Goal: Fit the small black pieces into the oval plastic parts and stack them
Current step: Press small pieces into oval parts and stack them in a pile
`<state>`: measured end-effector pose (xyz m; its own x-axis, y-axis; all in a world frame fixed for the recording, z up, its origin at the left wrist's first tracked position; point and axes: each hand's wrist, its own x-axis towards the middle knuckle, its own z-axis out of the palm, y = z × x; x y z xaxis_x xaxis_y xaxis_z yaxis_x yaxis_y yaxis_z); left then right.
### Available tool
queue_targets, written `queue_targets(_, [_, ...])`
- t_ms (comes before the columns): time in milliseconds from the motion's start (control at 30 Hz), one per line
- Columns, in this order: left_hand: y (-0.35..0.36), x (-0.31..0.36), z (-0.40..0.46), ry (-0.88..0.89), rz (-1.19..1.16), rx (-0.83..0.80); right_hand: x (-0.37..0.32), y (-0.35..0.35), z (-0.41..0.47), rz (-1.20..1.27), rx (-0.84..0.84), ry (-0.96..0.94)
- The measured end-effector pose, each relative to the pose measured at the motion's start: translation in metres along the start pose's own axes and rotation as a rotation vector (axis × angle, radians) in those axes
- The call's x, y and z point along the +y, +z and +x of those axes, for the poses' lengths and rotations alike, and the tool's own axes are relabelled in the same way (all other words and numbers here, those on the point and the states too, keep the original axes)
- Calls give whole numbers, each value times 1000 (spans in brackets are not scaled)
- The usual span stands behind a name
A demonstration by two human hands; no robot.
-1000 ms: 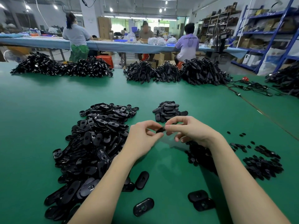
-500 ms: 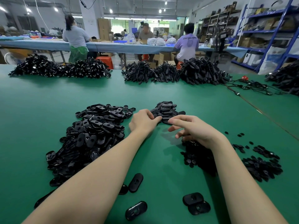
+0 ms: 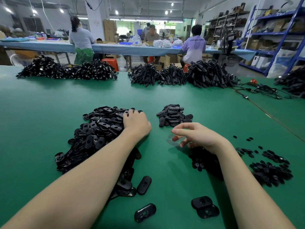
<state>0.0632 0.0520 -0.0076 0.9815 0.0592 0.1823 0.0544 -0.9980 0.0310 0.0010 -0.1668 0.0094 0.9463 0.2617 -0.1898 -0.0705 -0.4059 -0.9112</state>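
Big pile: the heap of unfitted oval plastic parts (image 3: 97,133) lies left of centre on the green table (image 3: 41,113), spilling back toward me under my forearm.
Left hand: my left hand (image 3: 136,123) rests on the right edge of that heap, knuckles up, fingers curled down into the parts. Whether I have one pinched, I cannot tell; the fingertips are hidden.
Finished stack: the small mound of fitted ovals (image 3: 173,115) sits just right of my left hand, farther out on the table.
Right hand: my right hand (image 3: 196,135) hovers low over bare table, fingers loosely spread and holding nothing, just ahead of the small black pieces (image 3: 202,160).
Far right: a second scatter of black pieces (image 3: 270,171) lies well apart from the ovals.
Near edge: a few loose ovals (image 3: 205,207) lie close to me.
Risk: digging blind into the heap, I could drag several ovals out at once or push the slope over.
Risk: my right wrist is near the small pieces and could sweep them about.
Risk: the finished mound looks loose; a careless drop could topple it.
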Motion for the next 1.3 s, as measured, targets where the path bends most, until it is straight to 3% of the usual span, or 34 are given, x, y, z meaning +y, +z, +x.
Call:
queue_targets(133, [2, -8, -1, 2, 81, -75, -2, 3, 1, -26, -6, 0])
queue_targets(433, [3, -12, -9, 20, -39, 193, -2, 5, 2, -38, -12, -2])
queue_targets(567, [1, -15, -10, 11, -173, 234, 0, 4, 2, -32, -14, -4])
queue_targets(733, [-2, -17, -13, 11, -420, 186, 1, 3, 3, -34, -18, -7])
queue_targets(1100, [-13, -19, -11, -116, -467, 46, 2, 3, 4, -27, -24, -2])
queue_targets(1300, [-14, -21, -6, -131, -419, 63, 3, 3, 4, -41, -30, 0])
